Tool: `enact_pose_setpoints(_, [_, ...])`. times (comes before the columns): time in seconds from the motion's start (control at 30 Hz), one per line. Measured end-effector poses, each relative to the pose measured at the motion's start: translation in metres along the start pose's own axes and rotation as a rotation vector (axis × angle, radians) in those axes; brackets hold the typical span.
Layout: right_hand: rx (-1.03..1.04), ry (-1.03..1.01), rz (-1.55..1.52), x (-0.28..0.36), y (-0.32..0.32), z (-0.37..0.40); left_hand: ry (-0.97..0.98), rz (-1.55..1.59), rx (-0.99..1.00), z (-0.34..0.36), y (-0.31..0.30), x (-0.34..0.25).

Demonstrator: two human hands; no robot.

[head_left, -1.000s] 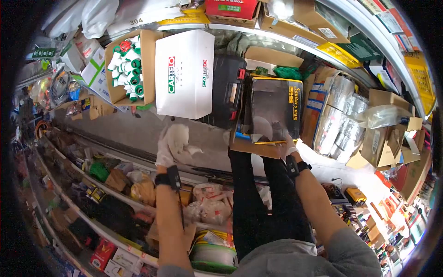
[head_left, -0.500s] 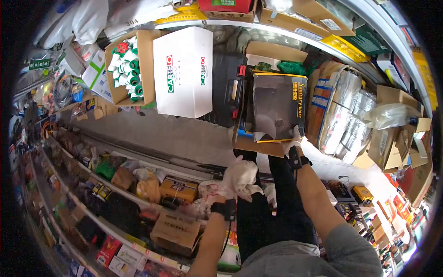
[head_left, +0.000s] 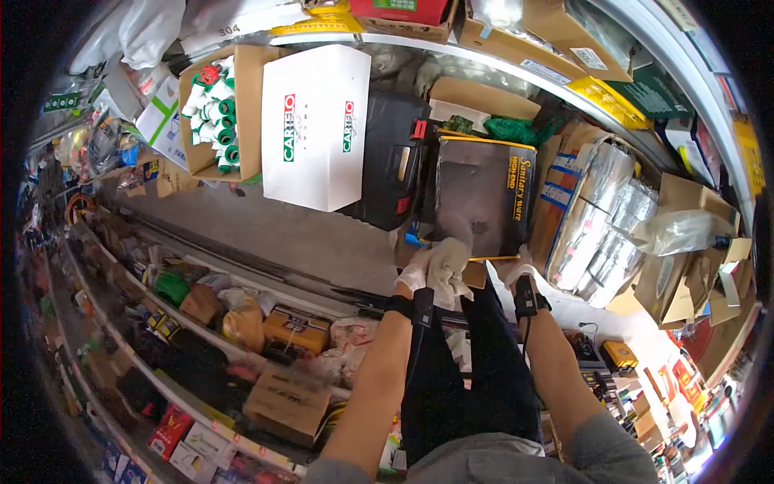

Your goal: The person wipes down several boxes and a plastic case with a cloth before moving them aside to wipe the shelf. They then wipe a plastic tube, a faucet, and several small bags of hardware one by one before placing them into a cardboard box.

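A dark box with yellow "Sanitary ware" lettering lies on an open carton. My gloved left hand is closed around a crumpled whitish cloth, which rests against the box's lower left corner. At the lower right corner of the same box is my gloved right hand, its fingers partly hidden at the edge. Left of the box stand a black plastic case and a white CARTELO box.
A carton of white and green fittings stands at the upper left. Foil-wrapped packs fill a carton at the right. Crowded shelves with a brown box run along the lower left; a metal shelf edge crosses above.
My left hand has moved up and right with the cloth, from beside my legs to the box's lower left corner. My right hand stays at the lower right corner. The view has shifted slightly.
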State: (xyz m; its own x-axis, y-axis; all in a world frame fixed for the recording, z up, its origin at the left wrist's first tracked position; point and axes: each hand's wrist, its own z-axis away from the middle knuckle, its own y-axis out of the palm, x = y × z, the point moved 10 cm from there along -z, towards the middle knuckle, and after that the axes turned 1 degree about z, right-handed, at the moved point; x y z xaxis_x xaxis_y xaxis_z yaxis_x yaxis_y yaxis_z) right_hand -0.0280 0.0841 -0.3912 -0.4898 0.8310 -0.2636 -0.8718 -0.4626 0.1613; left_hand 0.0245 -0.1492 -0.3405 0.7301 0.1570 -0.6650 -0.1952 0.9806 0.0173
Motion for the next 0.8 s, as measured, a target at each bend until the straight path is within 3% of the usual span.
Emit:
enact_pose_setpoints(0.1, [-0.253, -0.239, 0.001, 0.01, -0.02, 0.003, -0.131, 0.365, 0.002, 0.013, 0.011, -0.027])
enact_pose_setpoints(0.2, [-0.42, -0.309, -0.131, 0.006, -0.034, 0.013, -0.246, 0.661, 0.006, 0.021, 0.021, -0.04])
enact_pose_setpoints(0.23, [-0.115, -0.284, 0.17, 0.007, -0.008, 0.008, -0.269, 0.718, 0.005, 0.018, 0.022, -0.03])
enact_pose_setpoints(0.33, [0.032, -0.277, 0.209, 0.018, -0.02, -0.008, -0.501, 0.763, 0.115, 0.013, 0.035, -0.014])
enact_pose_setpoints(0.4, [0.13, -0.244, 0.234, 0.013, -0.004, 0.001, -0.278, 0.497, 0.062, 0.013, 0.019, -0.057])
enact_pose_setpoints(0.53, [0.309, -0.114, 0.284, -0.026, 0.051, 0.064, -0.355, 0.326, 0.066, 0.022, 0.012, -0.069])
enact_pose_setpoints(0.57, [0.353, -0.078, 0.297, -0.036, 0.06, 0.073, -0.258, 0.356, 0.087, 0.02, 0.013, -0.07])
enact_pose_setpoints(0.63, [0.352, -0.076, 0.266, -0.041, 0.063, 0.08, -0.16, 0.384, 0.106, 0.029, 0.013, -0.073])
enact_pose_setpoints(0.8, [0.345, -0.145, 0.251, -0.05, 0.039, 0.081, -0.287, 0.44, 0.06, 0.076, 0.009, -0.056])
